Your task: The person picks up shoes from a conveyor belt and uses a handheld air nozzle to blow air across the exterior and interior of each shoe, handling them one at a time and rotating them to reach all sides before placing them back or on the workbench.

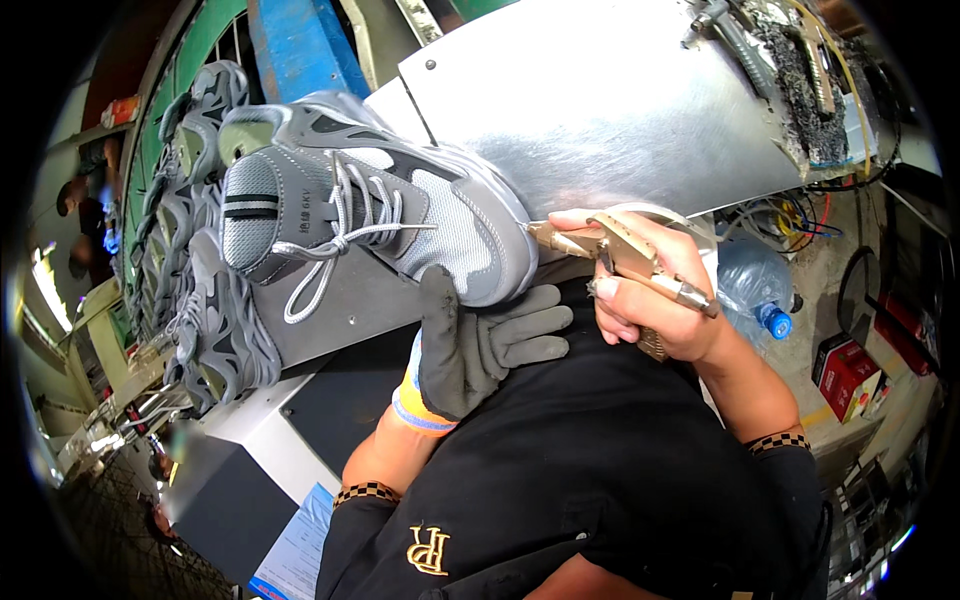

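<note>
Grey sneaker (400,215), laced and with mesh panels, is the landmark: it lies tilted on its side, toe toward the person's chest, sole edge against the big sheet-metal panel (620,110) that rises behind and to the right of it. That bare, shiny panel is the largest thing in view. Left of the sneaker, a row of more grey sneakers (200,300) hangs packed closely together on a green rack (190,60), reaching from above the sneaker down well below it. Under the sneaker sits a grey machine housing (250,440), and lower still a sheet of printed paper (295,550) lies against its side.

Far right of the sneaker, past the panel's edge, a clear plastic water bottle (750,290) with a blue cap lies on the floor; whether it holds water cannot be told. A red box (845,372) stands beyond it.

Just below the sneaker's toe, the left hand (480,345), in a dark grey work glove with a yellow and blue cuff, grips the toe, thumb up against the sole. Just right of the toe, the bare right hand (645,300) is wrapped around a small brass-coloured spray gun (620,255), whose nozzle points at the toe's sole edge, nearly touching it.
</note>
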